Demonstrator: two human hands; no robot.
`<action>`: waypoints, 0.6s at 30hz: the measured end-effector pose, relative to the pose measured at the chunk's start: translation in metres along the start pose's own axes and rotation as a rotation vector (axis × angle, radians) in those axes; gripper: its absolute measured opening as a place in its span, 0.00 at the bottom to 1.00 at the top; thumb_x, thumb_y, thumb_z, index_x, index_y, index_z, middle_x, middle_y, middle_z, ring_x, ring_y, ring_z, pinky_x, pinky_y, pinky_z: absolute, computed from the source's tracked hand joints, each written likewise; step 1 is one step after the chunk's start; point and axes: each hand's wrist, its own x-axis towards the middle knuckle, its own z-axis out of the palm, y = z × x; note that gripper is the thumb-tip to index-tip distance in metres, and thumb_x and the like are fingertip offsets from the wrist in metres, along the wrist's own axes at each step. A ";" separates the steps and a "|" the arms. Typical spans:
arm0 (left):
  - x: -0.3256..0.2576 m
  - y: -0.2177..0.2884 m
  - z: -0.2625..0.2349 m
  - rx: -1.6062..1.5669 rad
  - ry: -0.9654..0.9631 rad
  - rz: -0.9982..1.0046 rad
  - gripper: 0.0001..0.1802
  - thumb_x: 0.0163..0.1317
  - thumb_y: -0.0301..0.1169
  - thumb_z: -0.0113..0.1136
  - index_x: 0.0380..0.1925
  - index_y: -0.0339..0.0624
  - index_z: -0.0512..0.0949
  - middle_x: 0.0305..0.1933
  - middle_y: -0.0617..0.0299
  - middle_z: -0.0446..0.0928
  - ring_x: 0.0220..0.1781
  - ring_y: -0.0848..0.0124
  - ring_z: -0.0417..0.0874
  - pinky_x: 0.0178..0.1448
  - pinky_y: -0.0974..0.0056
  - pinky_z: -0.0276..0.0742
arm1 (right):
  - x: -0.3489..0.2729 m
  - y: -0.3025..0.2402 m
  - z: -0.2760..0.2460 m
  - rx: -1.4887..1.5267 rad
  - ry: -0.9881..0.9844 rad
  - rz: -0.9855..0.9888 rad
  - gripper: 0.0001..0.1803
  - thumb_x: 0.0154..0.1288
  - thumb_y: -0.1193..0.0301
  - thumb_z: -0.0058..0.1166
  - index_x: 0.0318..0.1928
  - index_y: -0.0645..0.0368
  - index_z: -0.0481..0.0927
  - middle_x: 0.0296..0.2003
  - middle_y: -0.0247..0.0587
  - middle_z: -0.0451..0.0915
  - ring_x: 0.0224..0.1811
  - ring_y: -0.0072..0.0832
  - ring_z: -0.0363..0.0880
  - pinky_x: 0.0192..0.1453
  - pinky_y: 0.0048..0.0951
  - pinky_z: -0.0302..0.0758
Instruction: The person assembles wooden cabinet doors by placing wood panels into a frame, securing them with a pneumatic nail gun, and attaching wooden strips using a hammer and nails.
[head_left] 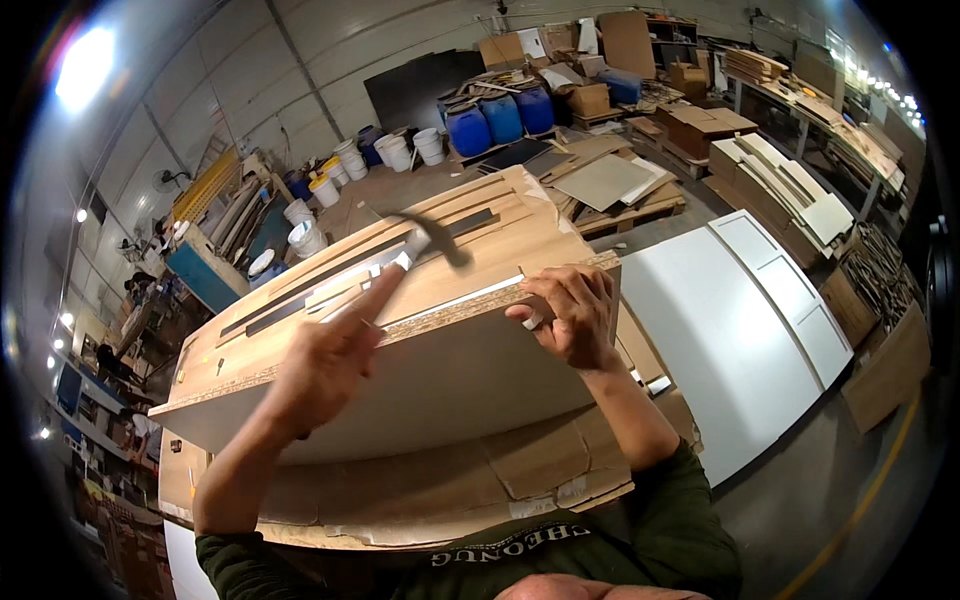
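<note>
My left hand (325, 375), smeared by motion, is closed round the handle of a hammer (432, 240). The hammer's dark curved head is up above the edge of a board. That board (440, 385) stands on its long side in front of me, with a pale grey face and a raw chipboard top edge. At its right end my right hand (572, 312) is closed over the top edge, fingers curled. A small white band or piece (532, 321) shows at its fingers; what they pinch, if anything, is hidden. A white strip (455, 298) runs just behind the edge.
Behind the board lies a wood-toned surface (500, 220) with dark strips. Brown cardboard (420, 490) covers the bench near me. A large white panel (720, 330) is on the right. Blue drums (500, 118), white buckets (395, 152) and stacked boards (780, 190) stand farther off.
</note>
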 end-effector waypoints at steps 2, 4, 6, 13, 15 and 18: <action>0.000 -0.032 -0.017 -0.108 0.119 0.232 0.29 0.68 0.25 0.47 0.69 0.52 0.59 0.21 0.68 0.66 0.21 0.79 0.65 0.27 0.71 0.67 | -0.001 -0.005 0.007 0.029 0.002 0.010 0.16 0.54 0.52 0.64 0.34 0.47 0.81 0.37 0.26 0.78 0.43 0.27 0.74 0.52 0.32 0.65; -0.003 -0.076 -0.033 -0.225 0.150 0.315 0.29 0.69 0.28 0.45 0.70 0.52 0.58 0.23 0.66 0.69 0.18 0.78 0.65 0.23 0.71 0.67 | 0.003 -0.017 0.016 0.077 0.018 0.008 0.16 0.54 0.51 0.64 0.35 0.47 0.81 0.37 0.25 0.78 0.44 0.27 0.73 0.52 0.32 0.65; 0.004 -0.071 -0.003 0.007 0.033 0.249 0.30 0.68 0.30 0.47 0.70 0.52 0.56 0.39 0.56 0.74 0.31 0.65 0.73 0.36 0.63 0.71 | 0.001 -0.007 0.015 0.025 0.013 -0.006 0.16 0.54 0.50 0.63 0.35 0.46 0.81 0.38 0.25 0.78 0.44 0.27 0.73 0.52 0.32 0.65; -0.005 -0.025 0.017 0.272 -0.133 -0.042 0.33 0.63 0.27 0.49 0.69 0.54 0.58 0.59 0.50 0.71 0.50 0.47 0.76 0.54 0.53 0.72 | 0.024 0.017 -0.020 0.019 0.211 0.117 0.37 0.50 0.48 0.67 0.56 0.57 0.74 0.44 0.40 0.79 0.54 0.32 0.73 0.59 0.34 0.66; -0.008 -0.025 0.020 0.231 -0.116 -0.100 0.32 0.65 0.25 0.49 0.69 0.55 0.58 0.51 0.54 0.77 0.38 0.56 0.80 0.45 0.58 0.76 | 0.010 0.049 -0.003 0.402 0.093 0.265 0.39 0.53 0.49 0.66 0.58 0.60 0.71 0.43 0.43 0.79 0.55 0.31 0.73 0.59 0.36 0.66; -0.011 -0.018 0.031 0.054 -0.117 -0.290 0.32 0.66 0.22 0.48 0.70 0.56 0.59 0.34 0.62 0.75 0.25 0.74 0.71 0.32 0.68 0.73 | -0.014 0.086 -0.006 1.185 -0.446 0.653 0.29 0.50 0.73 0.63 0.56 0.61 0.74 0.37 0.31 0.80 0.37 0.17 0.76 0.47 0.21 0.72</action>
